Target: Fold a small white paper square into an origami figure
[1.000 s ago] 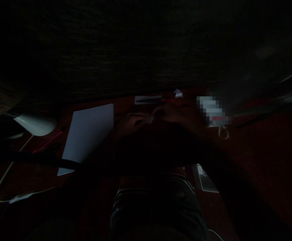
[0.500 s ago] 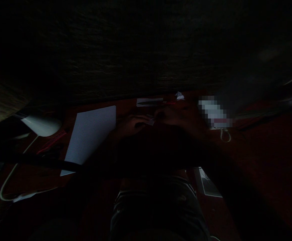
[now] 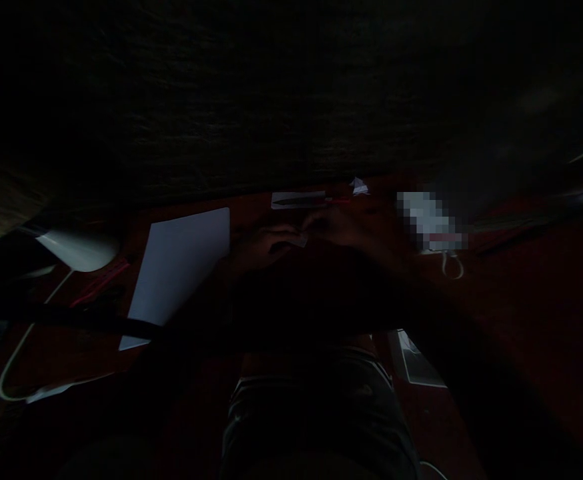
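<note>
The view is very dark. Near the middle, my left hand (image 3: 266,245) has its fingers closed on a small pale piece of paper (image 3: 299,241). My right hand (image 3: 334,225) meets it from the other side, fingers curled together at the paper's upper edge. Whether it grips the same paper is hard to make out. Just beyond both hands lies a white strip of paper (image 3: 316,196), with a dark pointed knife-like tool (image 3: 296,201) with a reddish handle across it. A large white sheet (image 3: 186,253) lies left of my left hand.
A crumpled white scrap (image 3: 358,187) sits at the back. To the right is a blurred-out pale object (image 3: 424,217) with a looped cord (image 3: 452,267). A white lamp-like cone (image 3: 79,250) and a red strip-shaped item (image 3: 101,281) are on the left. A dark wall stands behind.
My right hand has shifted slightly left, its fingers now close against the small paper and my left fingertips. The whole view has moved a little; other things lie as before.
</note>
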### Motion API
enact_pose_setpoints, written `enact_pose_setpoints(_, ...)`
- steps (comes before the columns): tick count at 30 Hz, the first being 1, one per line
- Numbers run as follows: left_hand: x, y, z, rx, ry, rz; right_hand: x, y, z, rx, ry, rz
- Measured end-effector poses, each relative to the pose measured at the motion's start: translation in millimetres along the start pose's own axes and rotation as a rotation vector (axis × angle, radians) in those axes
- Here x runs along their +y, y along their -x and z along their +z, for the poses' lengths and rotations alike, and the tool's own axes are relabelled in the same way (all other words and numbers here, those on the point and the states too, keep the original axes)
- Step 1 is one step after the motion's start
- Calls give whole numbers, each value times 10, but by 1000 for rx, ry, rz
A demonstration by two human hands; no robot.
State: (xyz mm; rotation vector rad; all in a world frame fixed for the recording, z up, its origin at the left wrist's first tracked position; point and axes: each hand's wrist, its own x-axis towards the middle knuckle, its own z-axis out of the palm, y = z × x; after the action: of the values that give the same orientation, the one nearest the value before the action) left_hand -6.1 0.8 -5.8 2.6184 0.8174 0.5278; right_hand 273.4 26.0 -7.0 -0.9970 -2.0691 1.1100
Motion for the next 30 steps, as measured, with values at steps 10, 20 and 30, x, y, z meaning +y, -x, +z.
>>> enact_pose_setpoints(10,-63,22,67,100,93,31,-99,-5,-15,-35,312,90)
enact_pose_setpoints(20,-123,-2,96,131,76,69,-47,16,-37,-142,139,-8)
enact_pose_setpoints(30,-108,-15,83,102,63,26,-17,21,-81,-155,133,-40)
